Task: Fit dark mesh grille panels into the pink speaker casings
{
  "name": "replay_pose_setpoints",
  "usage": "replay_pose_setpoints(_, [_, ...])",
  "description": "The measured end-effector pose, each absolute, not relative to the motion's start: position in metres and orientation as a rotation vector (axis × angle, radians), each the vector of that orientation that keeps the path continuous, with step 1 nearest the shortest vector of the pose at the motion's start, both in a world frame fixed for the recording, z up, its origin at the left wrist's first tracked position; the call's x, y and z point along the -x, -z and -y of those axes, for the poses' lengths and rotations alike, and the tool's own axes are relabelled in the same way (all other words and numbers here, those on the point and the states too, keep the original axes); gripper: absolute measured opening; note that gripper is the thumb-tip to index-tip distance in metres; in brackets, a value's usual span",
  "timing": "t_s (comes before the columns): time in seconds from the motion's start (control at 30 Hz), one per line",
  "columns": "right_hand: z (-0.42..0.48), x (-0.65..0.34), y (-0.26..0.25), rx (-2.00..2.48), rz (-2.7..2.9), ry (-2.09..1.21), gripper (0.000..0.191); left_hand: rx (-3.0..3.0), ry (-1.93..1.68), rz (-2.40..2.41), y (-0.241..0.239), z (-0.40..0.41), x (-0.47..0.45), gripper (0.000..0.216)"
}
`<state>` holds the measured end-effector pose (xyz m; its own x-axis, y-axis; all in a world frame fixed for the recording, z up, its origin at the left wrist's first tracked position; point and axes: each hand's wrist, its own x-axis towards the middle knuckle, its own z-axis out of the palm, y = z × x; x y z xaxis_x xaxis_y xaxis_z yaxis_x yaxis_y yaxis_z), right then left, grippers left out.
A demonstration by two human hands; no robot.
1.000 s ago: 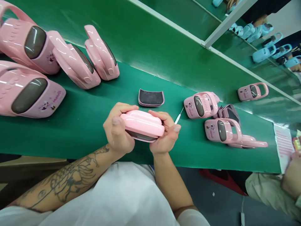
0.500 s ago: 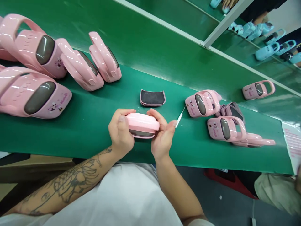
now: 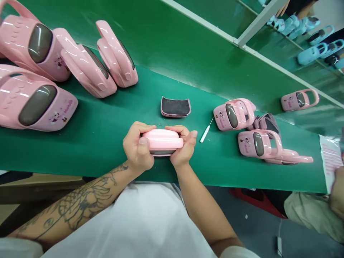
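Observation:
Between my two hands is a pink plastic housing [image 3: 163, 139] with a dark window strip along its lower side, held low over the green bench. My left hand [image 3: 139, 148] wraps its left end, thumb lying on top. The right end sits in the curled fingers of my right hand [image 3: 184, 146], whose thumb sticks up. Just beyond lies a short stack of curved dark panels [image 3: 175, 108] with pinkish rims. A white-handled pick tool [image 3: 205, 134] with a thin metal tip rests on the bench right of my right hand.
Several larger-looking pink housings with handles [image 3: 40, 105] stand at the left. Others [image 3: 233, 114] are at the right beside more dark panels [image 3: 266, 122]. A green back wall [image 3: 182, 53] runs behind the bench. Another person's sleeve [image 3: 306, 213] shows at lower right; blue housings [image 3: 311, 53] are beyond the wall.
My right hand has closed in further around the right end of the pink housing, which has tipped so less of its dark window shows. The view has shifted slightly.

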<state>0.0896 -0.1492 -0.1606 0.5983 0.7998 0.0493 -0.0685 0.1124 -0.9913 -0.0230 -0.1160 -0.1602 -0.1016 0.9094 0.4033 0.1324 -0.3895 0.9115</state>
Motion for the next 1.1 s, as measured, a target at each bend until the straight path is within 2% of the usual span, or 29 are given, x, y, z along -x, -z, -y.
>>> replay_pose_setpoints(0.23, [0.160,-0.087,0.161,1.330,0.721,-0.723,0.072,-1.337,-1.477,-1.110,0.152,0.103,0.027,0.050])
replay_pose_setpoints(0.37, [0.180,-0.097,0.145,1.317,1.102,-0.820,0.064,-0.971,-1.281,-1.184,0.148,0.081,0.041,0.056])
replay_pose_setpoints(0.47, [0.189,-0.102,0.131,1.384,1.438,-0.763,0.078,-0.663,-1.213,-1.203,0.141,0.071,0.044,0.051])
replay_pose_setpoints(0.57, [0.191,-0.098,0.122,1.452,1.425,-0.743,0.087,-0.511,-1.161,-1.214,0.130,0.071,0.040,0.044])
replay_pose_setpoints(0.7, [0.191,-0.091,0.119,1.476,1.349,-0.758,0.086,-0.523,-1.092,-1.222,0.115,0.077,0.033,0.040])
replay_pose_setpoints(0.93, [0.195,-0.099,0.120,1.454,1.325,-0.785,0.084,-0.567,-1.068,-1.173,0.111,0.077,0.037,0.046])
replay_pose_setpoints(1.03, [0.191,-0.109,0.122,1.417,1.239,-0.894,0.084,-0.803,-1.002,-1.029,0.117,0.077,0.054,0.053])
replay_pose_setpoints(1.1, [0.187,-0.113,0.126,1.356,1.119,-0.990,0.080,-0.959,-0.932,-0.894,0.122,0.081,0.065,0.065])
